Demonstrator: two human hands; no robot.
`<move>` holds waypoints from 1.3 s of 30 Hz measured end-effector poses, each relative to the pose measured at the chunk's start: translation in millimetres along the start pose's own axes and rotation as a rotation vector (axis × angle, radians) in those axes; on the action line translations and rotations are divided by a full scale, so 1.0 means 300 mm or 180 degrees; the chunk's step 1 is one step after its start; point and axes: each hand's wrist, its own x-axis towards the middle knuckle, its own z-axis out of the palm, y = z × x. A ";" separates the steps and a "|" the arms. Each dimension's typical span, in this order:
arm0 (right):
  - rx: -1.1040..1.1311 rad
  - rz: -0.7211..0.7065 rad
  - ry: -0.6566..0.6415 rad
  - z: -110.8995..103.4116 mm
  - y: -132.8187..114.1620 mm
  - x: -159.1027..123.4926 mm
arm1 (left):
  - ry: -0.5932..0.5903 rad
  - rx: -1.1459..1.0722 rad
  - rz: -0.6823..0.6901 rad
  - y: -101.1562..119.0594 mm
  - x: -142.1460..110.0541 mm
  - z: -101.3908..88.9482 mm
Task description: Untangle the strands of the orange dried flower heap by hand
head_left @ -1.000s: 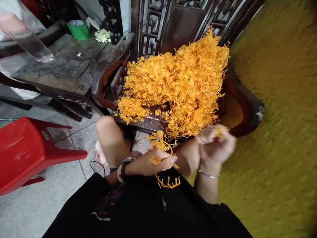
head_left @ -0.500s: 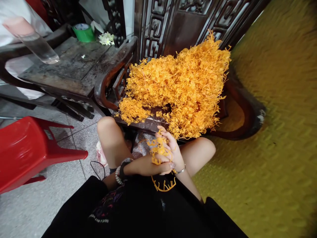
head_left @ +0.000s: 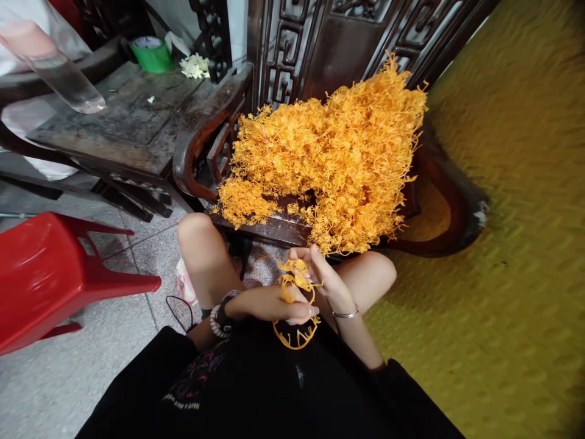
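Observation:
A big heap of orange plastic sprigs [head_left: 333,161] lies on the seat of a dark carved wooden chair [head_left: 269,228] in front of me. Over my lap, my left hand [head_left: 274,303] is closed around a small bunch of orange sprigs [head_left: 295,286], and a curved strand hangs below it onto my black clothing. My right hand [head_left: 320,274] meets it from the right, fingers pinched on the same bunch. Beaded bands sit on my left wrist and a thin bangle on my right wrist.
A red plastic stool [head_left: 50,274] stands at the left on the tiled floor. A dark wooden table [head_left: 123,122] behind it carries a green tape roll [head_left: 150,55], white flowers [head_left: 194,66] and a clear glass [head_left: 59,73]. A yellow woven surface [head_left: 503,244] fills the right.
My right hand came in from the right, where it was blurred a second ago, and now pinches the bunch held by my left hand. The hanging strand has curled lower.

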 end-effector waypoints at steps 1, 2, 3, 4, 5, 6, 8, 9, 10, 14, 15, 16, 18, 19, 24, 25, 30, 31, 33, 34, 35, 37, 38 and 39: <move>-0.0312 -0.0127 0.0034 0.001 -0.007 -0.011 | -0.0100 -0.0052 0.0046 -0.004 0.000 -0.003; -0.0562 -0.0256 0.0018 0.001 -0.015 -0.020 | -0.0189 -0.0082 0.0092 -0.007 -0.001 -0.006; -0.0779 -0.0374 -0.0073 0.001 -0.024 -0.025 | -0.0271 -0.0102 0.0127 -0.007 -0.001 -0.008; -0.0995 -0.0477 -0.0232 0.002 -0.033 -0.027 | -0.0347 -0.0115 0.0144 -0.006 0.000 -0.009; -0.1175 -0.0539 -0.0451 0.002 -0.042 -0.026 | -0.0408 -0.0126 0.0141 -0.004 0.001 -0.009; -0.1316 -0.0560 -0.0677 0.002 -0.049 -0.022 | -0.0450 -0.0143 0.0127 -0.002 0.002 -0.008; -0.1495 -0.0547 -0.0941 0.002 -0.057 -0.013 | -0.0500 -0.0203 0.0128 0.002 0.005 -0.005; -0.1531 -0.0544 -0.0920 0.002 -0.056 -0.008 | -0.0508 -0.0249 0.0147 0.004 0.007 -0.002; -0.1526 -0.0544 -0.0801 0.000 -0.054 -0.004 | -0.0486 -0.0295 0.0164 0.004 0.009 0.001; -0.1222 -0.0570 0.0180 -0.020 -0.035 0.001 | -0.0125 -0.0360 0.0143 0.004 0.016 0.018; -0.1145 -0.0626 0.0461 -0.028 -0.034 -0.001 | 0.0024 -0.0354 0.0140 0.006 0.016 0.023; -0.1108 -0.0717 0.0712 -0.037 -0.034 -0.004 | 0.0181 -0.0364 0.0131 0.009 0.014 0.028; -0.1132 -0.0936 0.1086 -0.053 -0.041 -0.014 | 0.0402 -0.0443 0.0081 0.017 0.008 0.039; -0.1152 -0.1024 0.1217 -0.058 -0.047 -0.021 | 0.0457 -0.0498 0.0045 0.022 0.004 0.044; -0.0903 -0.1270 0.1762 -0.029 -0.073 -0.053 | 0.0671 -0.0627 0.0203 0.038 0.004 0.060; -0.0856 -0.1350 0.1884 -0.013 -0.077 -0.056 | 0.0731 -0.0646 0.0247 0.039 0.006 0.062; -0.0727 -0.1668 0.2123 -0.014 -0.115 -0.059 | 0.0845 -0.0820 0.0198 0.056 -0.011 0.070; -0.0703 -0.1749 0.2148 -0.047 -0.133 -0.066 | 0.0677 -0.0875 0.0211 0.061 -0.025 0.072; -0.0613 -0.2131 0.2262 -0.141 -0.175 -0.096 | 0.0179 -0.0910 0.0253 0.070 -0.060 0.075; -0.0549 -0.2224 0.2314 -0.191 -0.195 -0.117 | 0.0018 -0.0878 0.0278 0.074 -0.078 0.075; -0.0480 -0.2289 0.2377 -0.234 -0.211 -0.139 | -0.0035 -0.0821 0.0294 0.077 -0.093 0.074; -0.0149 -0.2343 0.2443 -0.283 -0.222 -0.175 | 0.0052 -0.0654 0.0333 0.080 -0.108 0.070; 0.0031 -0.2211 0.2315 -0.284 -0.216 -0.183 | 0.0049 -0.0579 0.0350 0.081 -0.109 0.067; 0.0214 -0.2043 0.2078 -0.270 -0.204 -0.182 | -0.0060 -0.0509 0.0363 0.081 -0.105 0.065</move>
